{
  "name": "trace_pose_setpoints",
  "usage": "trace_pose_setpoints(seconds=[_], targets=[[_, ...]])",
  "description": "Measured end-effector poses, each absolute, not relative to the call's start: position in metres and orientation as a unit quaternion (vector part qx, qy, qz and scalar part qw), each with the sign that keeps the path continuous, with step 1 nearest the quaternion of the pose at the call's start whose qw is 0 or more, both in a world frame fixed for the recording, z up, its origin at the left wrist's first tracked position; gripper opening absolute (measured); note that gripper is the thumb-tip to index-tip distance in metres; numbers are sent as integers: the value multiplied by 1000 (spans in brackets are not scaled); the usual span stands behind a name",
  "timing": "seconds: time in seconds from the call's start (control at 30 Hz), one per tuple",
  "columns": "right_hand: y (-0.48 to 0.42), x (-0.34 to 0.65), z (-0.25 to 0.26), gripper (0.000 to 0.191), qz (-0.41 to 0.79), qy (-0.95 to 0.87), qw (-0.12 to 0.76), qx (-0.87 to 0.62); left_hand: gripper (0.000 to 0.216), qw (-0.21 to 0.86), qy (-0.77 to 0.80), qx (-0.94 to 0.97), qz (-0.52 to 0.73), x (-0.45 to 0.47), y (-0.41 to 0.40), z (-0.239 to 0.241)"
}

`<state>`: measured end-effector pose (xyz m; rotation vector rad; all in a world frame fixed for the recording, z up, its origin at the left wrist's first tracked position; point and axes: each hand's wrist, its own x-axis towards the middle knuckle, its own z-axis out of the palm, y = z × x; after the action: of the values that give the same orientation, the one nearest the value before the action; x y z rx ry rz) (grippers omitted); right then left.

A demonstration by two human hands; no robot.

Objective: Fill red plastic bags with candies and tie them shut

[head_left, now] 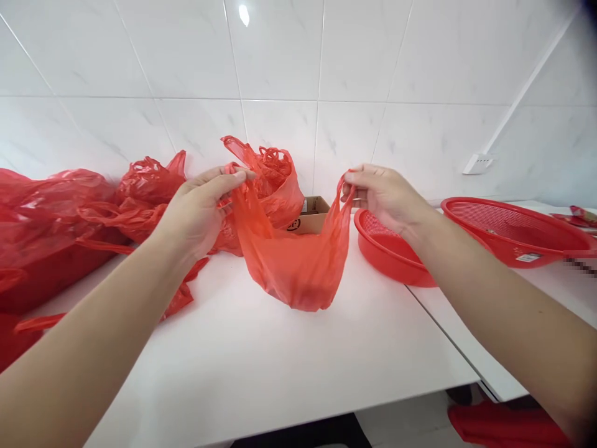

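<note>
A red plastic bag (pixel 293 267) hangs between my two hands above the white table, its handles pulled apart and its bottom sagging. My left hand (pixel 205 202) pinches one handle between thumb and fingers. The other handle is pinched by my right hand (pixel 380 193). Something darker shows faintly low in the bag, but I cannot make out what. Behind it stands a bunched red plastic bag (pixel 280 180), beside a small open cardboard box (pixel 310 223).
Several filled red bags (pixel 60 230) crowd the left side of the white table (pixel 280 373). On the right are a red basin (pixel 387 255) and a larger red mesh basket (pixel 504 230). A tiled wall (pixel 280 56) with a power socket (pixel 478 163) closes off the back.
</note>
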<state>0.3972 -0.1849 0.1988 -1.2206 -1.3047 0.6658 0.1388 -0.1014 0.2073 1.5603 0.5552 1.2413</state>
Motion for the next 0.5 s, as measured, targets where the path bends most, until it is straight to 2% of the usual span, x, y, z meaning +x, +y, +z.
trace_pose_setpoints(seconds=[0.13,0.23,0.33,0.4,0.5], targets=[[-182,399,210,15,248,-575,539,-564,15,512,202,689,472,136,-101,203],[-181,390,217,13,226,-587,531,-568,38,530,234,711,399,137,-99,202],[-182,368,223,12,230,-629,483,-565,61,517,300,759,257,146,-102,204],[-182,349,226,11,234,-678,447,-535,59,500,297,796,170,156,-105,206],[-178,326,227,12,247,-738,419,-468,27,500,252,818,129,170,-109,205]])
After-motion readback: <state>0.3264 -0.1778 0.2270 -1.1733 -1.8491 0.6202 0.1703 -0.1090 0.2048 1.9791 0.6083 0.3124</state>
